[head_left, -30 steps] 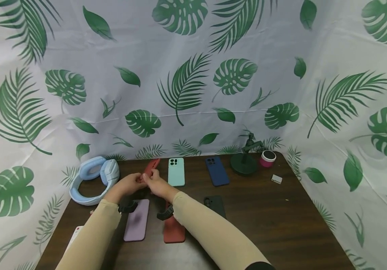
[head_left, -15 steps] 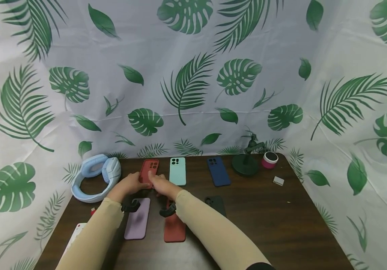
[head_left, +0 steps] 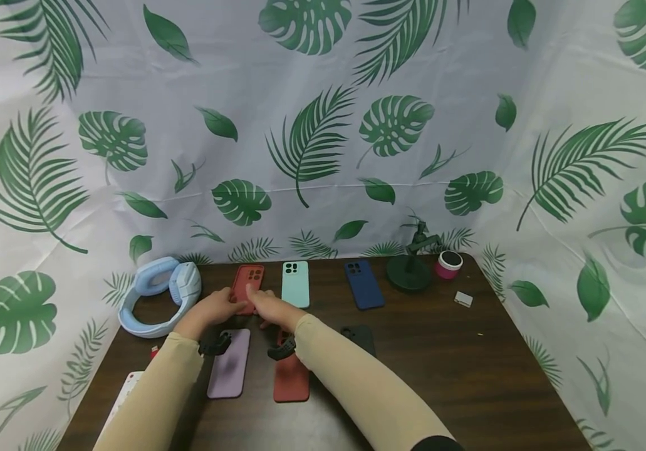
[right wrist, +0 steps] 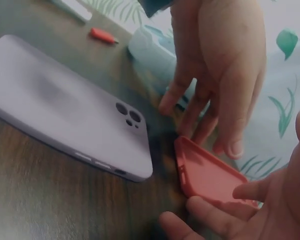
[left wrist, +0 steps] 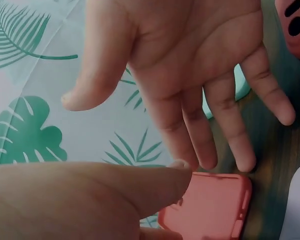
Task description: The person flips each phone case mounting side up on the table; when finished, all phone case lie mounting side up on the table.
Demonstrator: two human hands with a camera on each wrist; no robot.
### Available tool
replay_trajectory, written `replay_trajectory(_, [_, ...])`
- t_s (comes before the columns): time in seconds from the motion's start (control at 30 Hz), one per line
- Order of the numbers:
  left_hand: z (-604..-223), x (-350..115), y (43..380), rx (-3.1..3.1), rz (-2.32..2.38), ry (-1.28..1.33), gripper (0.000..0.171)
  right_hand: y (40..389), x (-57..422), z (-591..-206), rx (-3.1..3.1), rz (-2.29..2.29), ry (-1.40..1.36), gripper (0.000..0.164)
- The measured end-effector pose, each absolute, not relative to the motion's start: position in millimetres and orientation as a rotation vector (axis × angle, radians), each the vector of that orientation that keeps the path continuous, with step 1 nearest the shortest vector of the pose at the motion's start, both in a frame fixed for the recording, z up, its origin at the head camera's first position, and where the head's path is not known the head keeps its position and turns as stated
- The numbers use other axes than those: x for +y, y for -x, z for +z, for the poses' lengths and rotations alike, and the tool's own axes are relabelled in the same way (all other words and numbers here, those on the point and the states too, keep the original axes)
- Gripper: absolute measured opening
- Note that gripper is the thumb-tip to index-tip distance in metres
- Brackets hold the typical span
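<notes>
At the table's back left lies a red phone case (head_left: 248,277), its hollow side up with camera cutouts at the far end. My left hand (head_left: 215,311) is at its left near corner, fingers loosely extended beside the edge in the right wrist view. On the case's other side, my right hand (head_left: 274,310) has its fingers spread, with the fingertips right at the rim. In the left wrist view the right palm and straight fingers show plainly. Nearer me lie a lilac phone case (head_left: 230,363) and a second red phone case (head_left: 291,379), partly under the right wrist.
Mint (head_left: 296,291) and blue (head_left: 364,288) phone cases line the back. A dark case (head_left: 362,340) is partly behind the right sleeve. Light blue headphones (head_left: 145,326) stand left; a dark green stand (head_left: 408,274), a pink jar (head_left: 448,266) and a small white item (head_left: 463,299) are right.
A second ago both hands held the red case raised and tilted. By half a second ago it lay flat on the table, and the hands have stayed beside it since, loosened.
</notes>
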State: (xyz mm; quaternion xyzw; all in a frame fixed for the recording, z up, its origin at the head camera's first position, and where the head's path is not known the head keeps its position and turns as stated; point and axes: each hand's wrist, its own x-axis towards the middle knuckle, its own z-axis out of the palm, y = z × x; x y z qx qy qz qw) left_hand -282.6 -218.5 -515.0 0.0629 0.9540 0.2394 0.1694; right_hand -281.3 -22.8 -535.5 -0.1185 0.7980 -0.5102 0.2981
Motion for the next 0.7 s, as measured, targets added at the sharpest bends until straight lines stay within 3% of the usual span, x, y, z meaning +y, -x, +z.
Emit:
replay_trajectory(0.27, [-495,-200,277,2.831,0.695,-0.181,0.072,289,-9,-526,2.127,-1.403,0.359,0.089])
replay_trajectory(0.4, [-487,-188,279,2.844,0.796,-0.166,0.064,296,1,-523,2.093,-1.5,0.344,0.086])
replay_trajectory(0.7, [-490,-164,287,2.803,0.955,-0.165,0.051,306,28,-521,2.239,-1.423,0.244,0.057])
